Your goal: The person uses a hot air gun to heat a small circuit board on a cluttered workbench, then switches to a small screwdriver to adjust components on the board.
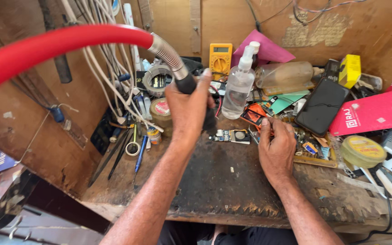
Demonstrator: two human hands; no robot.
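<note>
Nearest my view is the thick red hose, sweeping in from the left edge and ending in a ribbed metal neck that runs into a black hot-air handle. My left hand is wrapped tight around that handle, fingers closed on it, with the nozzle end pointing down and a little to the right. The small circuit board lies on the bench just below and to the right of that fist, its long axis running left to right, roughly square to the handle's downward line. My right hand rests on the bench just right of the board and is the nearer of the two to it; its fingertips are pinched together near the board's right end, but I cannot tell whether they hold a tool or only press down. The wooden workbench is dark, scorched and worn where the board sits. Behind it stand a clear spray bottle, a yellow multimeter, a black phone, a pink box and a yellow roll of tape. Screwdrivers and tweezers lie at the left, beneath a bundle of white cables hanging on the plywood wall.
</note>
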